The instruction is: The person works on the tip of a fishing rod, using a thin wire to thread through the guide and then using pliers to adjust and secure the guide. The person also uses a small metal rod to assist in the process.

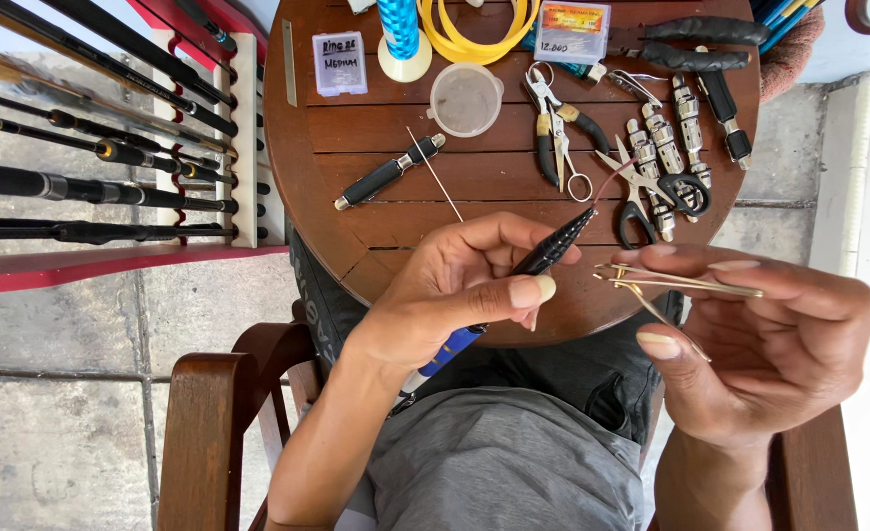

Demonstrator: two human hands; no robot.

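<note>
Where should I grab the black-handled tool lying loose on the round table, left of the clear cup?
Probably at the black grip of the black-handled tool, pinched from above across its width. It lies flat and diagonal on the round table, with bare wood around it; the metal ends look thinner.

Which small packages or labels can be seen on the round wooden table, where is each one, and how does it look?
Small clear plastic box with a white handwritten label: far left part of the round brown wooden table, square, pale lilac tint.
Small clear plastic box with an orange and white printed label: far edge of the table, right of the yellow rings, rectangular.
No screens or signs are in view.
</note>
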